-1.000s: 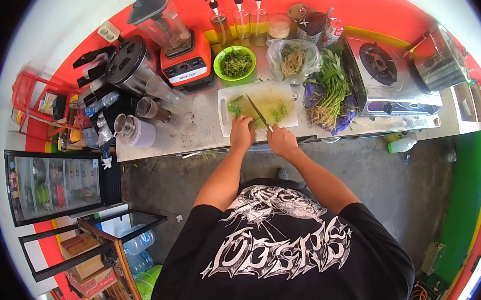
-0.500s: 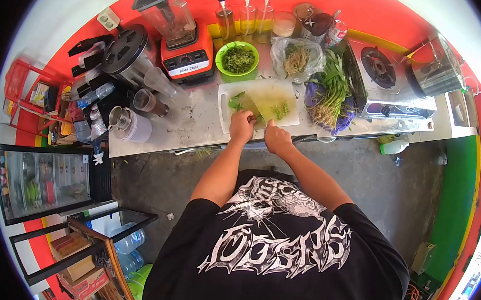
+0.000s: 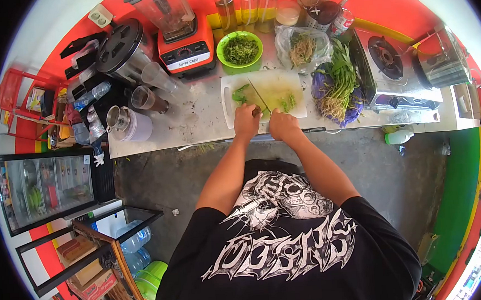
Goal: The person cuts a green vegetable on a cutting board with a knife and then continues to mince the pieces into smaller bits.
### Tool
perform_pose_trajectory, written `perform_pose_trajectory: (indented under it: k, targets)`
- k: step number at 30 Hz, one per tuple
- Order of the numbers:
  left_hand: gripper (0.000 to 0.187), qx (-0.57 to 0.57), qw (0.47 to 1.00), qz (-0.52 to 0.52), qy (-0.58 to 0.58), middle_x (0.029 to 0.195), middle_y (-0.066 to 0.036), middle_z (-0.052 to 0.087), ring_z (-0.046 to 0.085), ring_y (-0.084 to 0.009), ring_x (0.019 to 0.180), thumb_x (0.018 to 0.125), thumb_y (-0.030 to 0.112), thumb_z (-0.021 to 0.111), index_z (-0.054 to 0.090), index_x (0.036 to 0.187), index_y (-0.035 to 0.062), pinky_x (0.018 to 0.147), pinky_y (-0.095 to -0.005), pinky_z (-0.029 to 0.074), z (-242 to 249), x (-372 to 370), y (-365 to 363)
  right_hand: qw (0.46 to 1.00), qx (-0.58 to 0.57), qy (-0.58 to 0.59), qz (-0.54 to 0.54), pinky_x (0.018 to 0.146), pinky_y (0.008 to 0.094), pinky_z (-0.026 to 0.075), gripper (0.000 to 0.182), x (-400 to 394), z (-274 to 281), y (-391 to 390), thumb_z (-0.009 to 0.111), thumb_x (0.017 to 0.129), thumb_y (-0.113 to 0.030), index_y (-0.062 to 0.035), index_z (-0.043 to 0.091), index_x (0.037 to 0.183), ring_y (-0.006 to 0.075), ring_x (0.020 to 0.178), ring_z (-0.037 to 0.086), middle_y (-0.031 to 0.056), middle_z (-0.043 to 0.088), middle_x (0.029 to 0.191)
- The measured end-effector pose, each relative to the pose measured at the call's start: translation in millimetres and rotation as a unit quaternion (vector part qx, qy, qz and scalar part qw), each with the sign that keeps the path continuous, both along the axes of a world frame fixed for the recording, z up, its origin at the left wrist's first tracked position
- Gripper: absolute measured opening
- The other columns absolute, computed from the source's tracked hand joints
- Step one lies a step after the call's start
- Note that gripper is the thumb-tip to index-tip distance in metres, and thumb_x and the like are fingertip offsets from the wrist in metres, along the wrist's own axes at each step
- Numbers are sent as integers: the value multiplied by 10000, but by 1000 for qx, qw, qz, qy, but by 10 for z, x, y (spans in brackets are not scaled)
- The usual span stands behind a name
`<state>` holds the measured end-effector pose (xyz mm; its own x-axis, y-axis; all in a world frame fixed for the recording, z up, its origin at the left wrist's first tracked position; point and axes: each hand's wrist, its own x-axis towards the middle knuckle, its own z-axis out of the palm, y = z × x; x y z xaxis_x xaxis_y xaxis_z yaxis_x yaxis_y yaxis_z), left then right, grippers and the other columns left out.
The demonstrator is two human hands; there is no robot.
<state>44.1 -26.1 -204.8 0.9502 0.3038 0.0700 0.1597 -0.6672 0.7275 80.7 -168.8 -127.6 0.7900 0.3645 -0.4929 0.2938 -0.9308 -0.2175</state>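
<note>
A white cutting board (image 3: 229,117) lies near the front edge of the counter. My right hand (image 3: 284,125) is closed around the handle of a knife (image 3: 259,96), whose thin blade slants away to the upper left over the board. My left hand (image 3: 247,121) is closed on a bunch of leafy greens (image 3: 241,93) just left of the blade. Their leaves stick out beyond my fingers, while the stems are mostly hidden. Small chopped greens (image 3: 288,101) lie on the board to the right of the knife. Behind the board stands a lime bowl (image 3: 241,66) full of chopped greens.
Uncut greens with roots (image 3: 339,90) rest on a purple bag right of the board, below a clear plastic bag (image 3: 302,48). A gas stove (image 3: 391,70) stands farther right. To the left are a red blender (image 3: 186,50), plastic cups (image 3: 149,100) and a white jug (image 3: 129,124).
The view has shifted slightly, so the counter sits a little higher and farther right. My right hand and the knife have moved slightly forward on the board; my left hand still holds the greens.
</note>
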Motion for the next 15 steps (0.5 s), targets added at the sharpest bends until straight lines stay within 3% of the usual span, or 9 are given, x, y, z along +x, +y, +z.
perform_pose_trajectory:
  k: [4, 9, 11, 15]
  targets:
    - [153, -31, 999, -2, 29, 905, -94, 631, 579, -322, 928, 798, 142, 786, 722, 924, 86, 842, -454, 473, 6, 13, 12, 1000, -25, 3, 14, 932, 478, 550, 320, -153, 172, -41, 544, 932, -157, 50, 534, 1176, 401, 1079, 704, 282, 710, 1123]
    - [148, -21, 1000, 2, 16, 917, -100, 637, 580, -326, 933, 806, 143, 777, 723, 929, 81, 857, -450, 473, 18, 19, 2, 999, -36, 12, -1, 920, 488, 553, 316, -126, -155, -27, 543, 932, -162, 45, 536, 1171, 398, 1055, 714, 276, 714, 1114]
    - [147, -23, 1000, -3, 15, 913, -99, 636, 579, -325, 935, 804, 140, 778, 723, 926, 80, 856, -450, 473, 34, 10, 9, 1000, 12, -2, -17, 927, 488, 552, 322, -13, -264, -26, 543, 933, -163, 44, 526, 1180, 401, 1052, 716, 281, 712, 1116]
    - [146, -22, 1000, -4, 20, 899, -97, 630, 577, -322, 936, 798, 125, 784, 727, 925, 79, 853, -447, 470, 25, 9, 11, 1000, -18, 7, 12, 923, 489, 554, 328, -1, -9, -23, 538, 940, -166, 40, 505, 1192, 406, 1049, 716, 283, 715, 1099]
